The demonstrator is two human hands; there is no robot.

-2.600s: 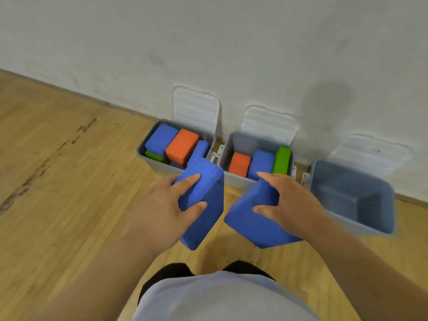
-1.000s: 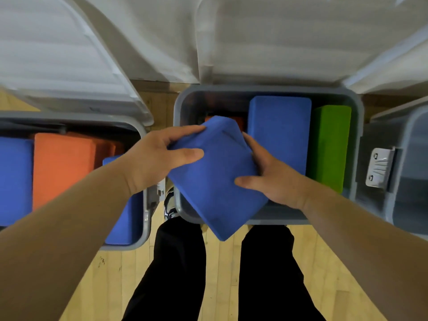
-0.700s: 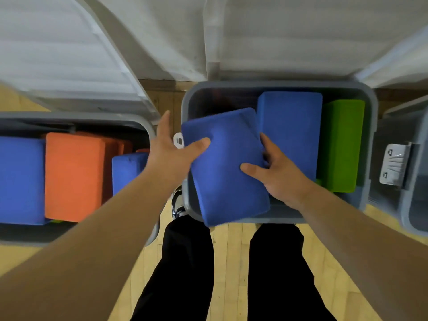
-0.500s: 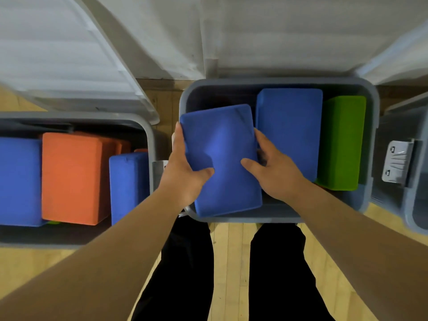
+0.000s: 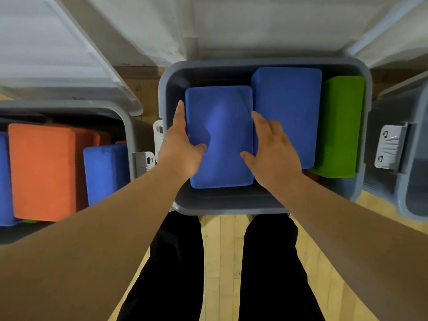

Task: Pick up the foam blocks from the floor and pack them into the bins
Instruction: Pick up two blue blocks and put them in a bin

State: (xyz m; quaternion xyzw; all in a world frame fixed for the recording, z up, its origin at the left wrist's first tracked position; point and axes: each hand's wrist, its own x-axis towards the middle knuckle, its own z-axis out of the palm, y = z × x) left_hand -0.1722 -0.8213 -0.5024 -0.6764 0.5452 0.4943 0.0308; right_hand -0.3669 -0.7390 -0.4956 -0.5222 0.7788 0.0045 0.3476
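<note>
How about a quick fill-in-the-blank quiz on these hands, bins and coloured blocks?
1. The left hand and the right hand together grip one foam block, whose colour is ____.
2. The rightmost block in the middle bin is ____.
3. The widest block showing in the left bin is ____.

Missing words: blue; green; orange.

Body: both forearms (image 5: 97,246) bare out to the frame edge; left hand (image 5: 183,149) and right hand (image 5: 274,156) bare too. Legs in black trousers (image 5: 176,269), plain matte fabric, straight cut.
</note>
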